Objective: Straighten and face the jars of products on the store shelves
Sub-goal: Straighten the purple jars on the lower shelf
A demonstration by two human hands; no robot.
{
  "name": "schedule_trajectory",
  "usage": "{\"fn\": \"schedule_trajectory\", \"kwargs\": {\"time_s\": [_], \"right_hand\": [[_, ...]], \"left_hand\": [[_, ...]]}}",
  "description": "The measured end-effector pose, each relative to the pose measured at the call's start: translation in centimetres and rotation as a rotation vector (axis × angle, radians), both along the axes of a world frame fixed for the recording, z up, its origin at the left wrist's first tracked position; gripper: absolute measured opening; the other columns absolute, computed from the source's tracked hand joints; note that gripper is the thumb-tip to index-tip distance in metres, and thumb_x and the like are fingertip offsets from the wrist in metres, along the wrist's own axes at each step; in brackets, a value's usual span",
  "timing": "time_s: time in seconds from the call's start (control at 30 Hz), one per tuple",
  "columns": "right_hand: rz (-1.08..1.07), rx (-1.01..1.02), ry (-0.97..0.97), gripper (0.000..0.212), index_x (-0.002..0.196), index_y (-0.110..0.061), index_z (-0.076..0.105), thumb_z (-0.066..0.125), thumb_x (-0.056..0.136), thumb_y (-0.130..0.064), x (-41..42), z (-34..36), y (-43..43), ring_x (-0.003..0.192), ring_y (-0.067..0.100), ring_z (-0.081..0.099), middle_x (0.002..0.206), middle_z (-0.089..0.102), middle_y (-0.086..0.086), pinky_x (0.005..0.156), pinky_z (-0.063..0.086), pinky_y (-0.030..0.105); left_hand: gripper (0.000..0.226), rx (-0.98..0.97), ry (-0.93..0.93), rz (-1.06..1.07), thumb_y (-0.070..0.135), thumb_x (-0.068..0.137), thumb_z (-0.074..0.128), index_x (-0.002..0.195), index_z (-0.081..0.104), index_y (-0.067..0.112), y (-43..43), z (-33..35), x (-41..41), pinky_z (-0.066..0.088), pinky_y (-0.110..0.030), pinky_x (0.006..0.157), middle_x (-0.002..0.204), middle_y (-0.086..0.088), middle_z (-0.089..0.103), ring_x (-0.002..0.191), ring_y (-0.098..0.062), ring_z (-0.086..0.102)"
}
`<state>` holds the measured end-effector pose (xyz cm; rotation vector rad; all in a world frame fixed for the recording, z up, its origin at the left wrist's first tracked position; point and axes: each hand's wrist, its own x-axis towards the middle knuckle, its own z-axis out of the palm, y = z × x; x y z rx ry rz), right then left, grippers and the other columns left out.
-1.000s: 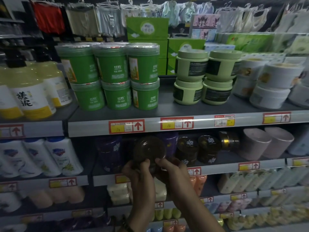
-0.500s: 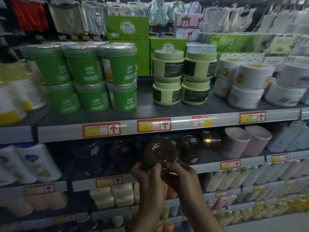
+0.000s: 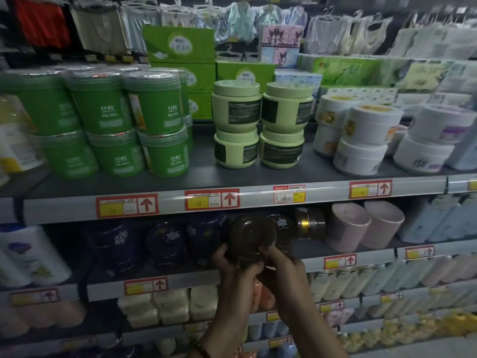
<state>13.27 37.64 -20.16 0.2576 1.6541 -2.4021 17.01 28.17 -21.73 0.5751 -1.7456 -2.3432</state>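
A dark brown jar [image 3: 249, 236] with a round lid is held in front of the second shelf [image 3: 196, 280], its lid turned toward me. My left hand [image 3: 233, 275] grips its left underside and my right hand [image 3: 282, 272] grips its right underside. Behind it stand more dark jars [image 3: 284, 224] and a gold-banded one [image 3: 311, 223]. Dark purple jars [image 3: 165, 244] fill the shelf to the left, pink jars [image 3: 364, 226] to the right.
The upper shelf [image 3: 232, 177] carries stacked green tubs [image 3: 152, 107], pale green jars [image 3: 236, 109] and white jars [image 3: 371, 125]. Red price tags [image 3: 211, 200] line the shelf edges. White bottles [image 3: 31, 254] stand at left; soaps and bottles fill the lower shelves.
The view has drifted right, so the shelves slid left in frame. Both hands keep hold of the brown jar, which stays at the second shelf's front edge.
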Motion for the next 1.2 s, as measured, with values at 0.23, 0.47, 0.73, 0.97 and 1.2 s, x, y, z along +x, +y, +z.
{"fn": "schedule_trajectory", "kwargs": {"time_s": [0.23,0.47,0.73,0.97,1.2], "right_hand": [[0.008,0.003,-0.045,0.028,0.111,0.003,0.077,0.075,0.092,-0.016,-2.3,-0.7,0.3,0.108,0.043,0.075,0.106,0.078,0.028,0.101,0.056,0.064],[0.035,0.001,-0.053,0.028,0.115,-0.002,0.076,0.075,0.092,-0.018,-3.9,-1.6,0.3,0.106,0.038,0.077,0.107,0.079,0.024,0.102,0.057,0.063],[0.075,-0.009,-0.040,0.032,0.124,-0.009,0.072,0.075,0.094,-0.021,-5.0,-1.7,0.2,0.108,0.033,0.077,0.111,0.080,0.017,0.103,0.058,0.058],[0.089,-0.052,-0.054,0.034,0.124,-0.012,0.071,0.079,0.093,-0.024,-5.4,-1.6,-0.3,0.110,0.031,0.077,0.112,0.081,0.012,0.107,0.056,0.055],[0.113,0.006,-0.007,0.017,0.111,-0.011,0.076,0.071,0.095,-0.006,-4.8,-1.6,0.1,0.107,0.031,0.077,0.106,0.082,0.014,0.104,0.058,0.052]], "left_hand": [[0.086,-0.038,-0.011,0.042,0.040,0.053,0.079,0.130,0.044,0.058,0.2,-0.4,-1.5,0.057,-0.053,0.098,0.125,0.006,0.069,0.114,-0.019,0.069],[0.086,0.013,0.018,0.083,0.038,0.052,0.081,0.130,0.051,0.057,0.1,-1.6,-2.9,0.052,-0.054,0.106,0.139,0.000,0.061,0.126,-0.023,0.062],[0.083,0.147,0.018,0.111,0.028,0.059,0.081,0.136,0.054,0.038,0.1,-1.6,-3.7,0.054,-0.040,0.093,0.132,0.000,0.068,0.120,-0.021,0.066],[0.050,0.207,0.016,0.131,-0.001,0.090,0.065,0.133,0.057,0.022,0.4,-1.5,-3.7,0.053,-0.038,0.089,0.121,-0.005,0.074,0.108,-0.020,0.073],[0.046,0.146,0.026,0.097,0.013,0.086,0.070,0.130,0.065,0.026,-0.1,-2.0,-4.0,0.052,-0.045,0.098,0.123,-0.001,0.075,0.115,-0.023,0.070]]}}
